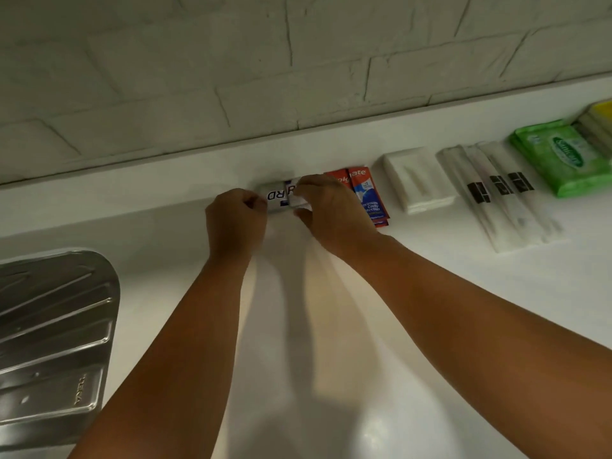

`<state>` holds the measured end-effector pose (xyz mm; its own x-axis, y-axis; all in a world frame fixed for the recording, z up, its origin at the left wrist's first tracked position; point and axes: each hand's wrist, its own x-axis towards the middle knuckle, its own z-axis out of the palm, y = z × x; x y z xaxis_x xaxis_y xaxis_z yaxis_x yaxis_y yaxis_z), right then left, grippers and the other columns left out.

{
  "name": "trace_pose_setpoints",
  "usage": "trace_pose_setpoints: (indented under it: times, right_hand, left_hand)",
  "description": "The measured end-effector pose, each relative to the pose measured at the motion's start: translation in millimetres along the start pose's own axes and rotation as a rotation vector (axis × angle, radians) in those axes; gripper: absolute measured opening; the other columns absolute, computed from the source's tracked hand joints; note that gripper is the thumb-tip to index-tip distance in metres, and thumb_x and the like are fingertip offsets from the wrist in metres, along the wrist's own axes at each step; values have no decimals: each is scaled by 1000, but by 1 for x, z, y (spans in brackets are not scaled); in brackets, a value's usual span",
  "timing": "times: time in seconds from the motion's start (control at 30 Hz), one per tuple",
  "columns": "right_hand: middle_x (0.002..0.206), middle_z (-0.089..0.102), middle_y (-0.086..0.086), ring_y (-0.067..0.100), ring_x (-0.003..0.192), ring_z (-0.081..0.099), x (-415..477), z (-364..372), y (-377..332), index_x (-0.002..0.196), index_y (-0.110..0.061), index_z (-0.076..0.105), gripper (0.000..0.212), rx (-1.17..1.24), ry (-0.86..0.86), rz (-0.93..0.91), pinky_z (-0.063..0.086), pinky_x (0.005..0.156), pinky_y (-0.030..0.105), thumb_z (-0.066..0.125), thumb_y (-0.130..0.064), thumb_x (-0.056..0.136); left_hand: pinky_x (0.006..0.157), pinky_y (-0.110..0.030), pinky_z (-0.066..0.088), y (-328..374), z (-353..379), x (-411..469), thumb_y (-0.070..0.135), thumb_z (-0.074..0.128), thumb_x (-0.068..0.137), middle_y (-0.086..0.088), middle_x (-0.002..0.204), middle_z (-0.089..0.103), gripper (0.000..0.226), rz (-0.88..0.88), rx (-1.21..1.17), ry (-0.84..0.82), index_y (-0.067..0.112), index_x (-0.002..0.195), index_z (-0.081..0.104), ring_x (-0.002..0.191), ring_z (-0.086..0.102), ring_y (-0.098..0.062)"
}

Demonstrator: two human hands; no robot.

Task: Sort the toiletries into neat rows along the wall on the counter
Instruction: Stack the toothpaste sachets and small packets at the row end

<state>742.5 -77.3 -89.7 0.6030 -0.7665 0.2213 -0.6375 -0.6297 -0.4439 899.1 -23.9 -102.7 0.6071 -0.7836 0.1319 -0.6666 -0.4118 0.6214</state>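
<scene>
1. Lining up two small white packs is the step in hand, as I am judging it. The first white pack, lettered "RD", is lying on the counter close to the wall. The second white pack is touching it on its 3 o'clock side.
2. The left hand is sitting at 9 o'clock of the first white pack, with its fingers curled against that end. I cannot tell if it is pinching the pack or only pushing it.
3. The right hand is gripping the second white pack, with fingers curling over the top and the thumb coming in at 6 o'clock.
4. At 3 o'clock of the right hand a row is already lying in place: two red toothpaste boxes side by side, a white moulded tray, three wrapped toothbrushes and a green wipes pack.
5. A steel draining board is showing at 8 o'clock of the view, well apart from the row.
6. The task is looking nearly finished. The next move is asking for the second white pack to sit flat just beside the toothpaste boxes, with its front edge in line with theirs. Both hands should then be letting go without dragging the packs.
</scene>
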Motion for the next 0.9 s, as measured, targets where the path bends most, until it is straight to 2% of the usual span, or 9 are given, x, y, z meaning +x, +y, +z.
trace_pose_setpoints:
  times: [0.07,0.17,0.23,0.33,0.47,0.53,0.6,0.7,0.9]
  right_hand:
    - [123,65,6,23,116,58,-20,-7,-1,117,-10,68,31,44,45,-13,47,102,33,69,-22,88]
    - [117,68,8,28,109,63,-48,-18,3,111,-6,71,28,74,98,-1,54,91,38,73,-17,85]
    - [113,69,9,28,104,65,-74,-30,9,108,-5,71,26,81,125,16,55,87,38,73,-15,84]
    - [115,68,11,28,106,64,-117,-53,23,112,-5,69,28,106,147,52,52,91,35,70,-15,86]
    - [122,66,5,20,113,60,-178,-90,50,118,-11,67,28,116,118,143,39,100,20,64,-17,92]
    - [122,67,5,19,114,60,-208,-105,64,118,-11,68,27,118,108,183,39,102,22,63,-16,92]
    - [122,67,5,20,114,61,-236,-117,80,117,-12,68,26,124,103,219,43,104,28,63,-15,92]
    - [122,67,4,20,114,61,-275,-132,105,117,-12,68,26,112,81,272,44,104,30,63,-15,92]
    - [124,65,2,21,116,57,-322,-133,130,122,-12,66,33,113,-50,325,42,100,27,66,-21,90]
  left_hand:
    - [70,-14,32,11,-3,-17,29,60,92,0,94,76,19,61,-1,15,19,96,76,86,65,-15]
    - [72,-12,35,32,-7,-48,28,60,94,4,94,74,17,113,-24,-11,20,98,75,78,58,-6]
    - [72,-12,38,49,-8,-75,29,60,94,6,94,73,17,142,-47,-51,20,99,74,78,61,-7]
    - [68,1,37,73,-5,-119,25,64,93,7,91,72,13,170,-130,-84,18,98,74,77,63,-7]
    - [71,-2,43,102,7,-182,19,68,91,4,94,72,11,247,-191,-104,14,97,75,74,64,-9]
    - [71,0,41,116,16,-210,18,69,90,4,94,72,9,276,-197,-137,15,96,75,74,64,-8]
    - [72,-4,44,126,27,-235,19,70,89,4,95,72,9,295,-200,-180,16,97,74,75,65,-8]
    - [77,-23,55,140,46,-268,21,72,89,3,97,71,13,313,-188,-265,16,101,74,78,65,-11]
    - [93,-31,49,150,75,-303,29,78,82,0,116,65,42,278,-36,-430,15,120,66,106,59,-20]
